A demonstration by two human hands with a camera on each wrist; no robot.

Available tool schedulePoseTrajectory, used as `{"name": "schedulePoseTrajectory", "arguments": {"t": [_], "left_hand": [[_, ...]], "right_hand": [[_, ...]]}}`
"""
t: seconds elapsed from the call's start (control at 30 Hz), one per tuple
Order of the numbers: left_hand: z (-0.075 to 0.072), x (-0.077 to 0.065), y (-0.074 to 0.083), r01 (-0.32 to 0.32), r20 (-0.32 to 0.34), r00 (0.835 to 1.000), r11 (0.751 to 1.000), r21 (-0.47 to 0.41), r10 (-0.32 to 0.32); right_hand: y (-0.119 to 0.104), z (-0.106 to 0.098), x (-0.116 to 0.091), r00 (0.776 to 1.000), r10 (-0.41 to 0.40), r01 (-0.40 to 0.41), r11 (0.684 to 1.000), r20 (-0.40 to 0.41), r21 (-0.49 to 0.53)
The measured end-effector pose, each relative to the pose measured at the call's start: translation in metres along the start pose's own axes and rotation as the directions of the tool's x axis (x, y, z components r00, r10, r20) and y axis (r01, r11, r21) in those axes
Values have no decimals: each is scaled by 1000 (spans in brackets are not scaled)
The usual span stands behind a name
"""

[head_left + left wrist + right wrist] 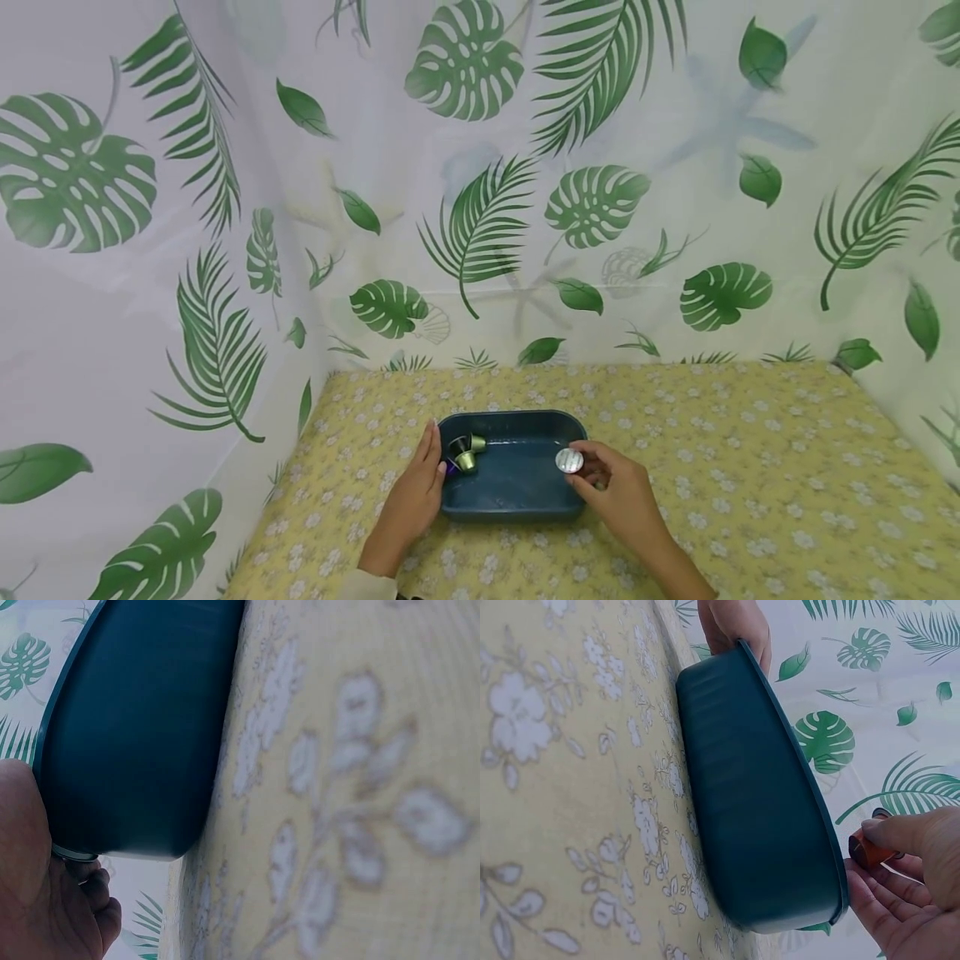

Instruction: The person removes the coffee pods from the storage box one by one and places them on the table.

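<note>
A dark teal plastic basin stands on the table. My left hand grips its left rim, with the thumb at the inner side; the left wrist view shows this hand at the rim, its lower fingers curled. Over the right end of the basin, my right hand pinches a coffee capsule between thumb and fingers, silver lid facing up toward me. In the right wrist view the capsule has an orange body, close by the rim. Several coffee capsules, green, black and purple, lie in the basin's left end.
A yellow floral cloth covers the table. Behind it and at the left hangs a white curtain printed with green leaves. The basin's walls are raised all round.
</note>
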State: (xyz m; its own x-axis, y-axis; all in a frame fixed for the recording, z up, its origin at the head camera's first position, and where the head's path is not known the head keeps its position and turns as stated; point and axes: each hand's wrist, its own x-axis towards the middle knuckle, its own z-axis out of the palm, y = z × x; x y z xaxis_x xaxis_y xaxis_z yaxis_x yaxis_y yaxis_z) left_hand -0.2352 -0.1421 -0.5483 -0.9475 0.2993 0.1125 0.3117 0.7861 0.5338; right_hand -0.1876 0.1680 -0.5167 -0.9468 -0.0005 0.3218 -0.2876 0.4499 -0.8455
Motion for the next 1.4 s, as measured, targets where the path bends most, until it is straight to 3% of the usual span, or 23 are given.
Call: {"name": "schedulePoseTrajectory", "arguments": {"t": [0.47,0.8,1.4], "left_hand": [[0,-2,0,9,-6,1000,1000,-3,-9],[0,-1,-1,-12,-19,1000,1000,-10,12],[2,-3,-2,-14,-42,999,1000,2,14]], "right_hand": [[-2,-7,-8,998,53,-53,999,-29,-4],[0,-14,-16,998,12,-13,1000,-58,-9],[9,-29,-24,993,31,-40,996,-113,-74]]}}
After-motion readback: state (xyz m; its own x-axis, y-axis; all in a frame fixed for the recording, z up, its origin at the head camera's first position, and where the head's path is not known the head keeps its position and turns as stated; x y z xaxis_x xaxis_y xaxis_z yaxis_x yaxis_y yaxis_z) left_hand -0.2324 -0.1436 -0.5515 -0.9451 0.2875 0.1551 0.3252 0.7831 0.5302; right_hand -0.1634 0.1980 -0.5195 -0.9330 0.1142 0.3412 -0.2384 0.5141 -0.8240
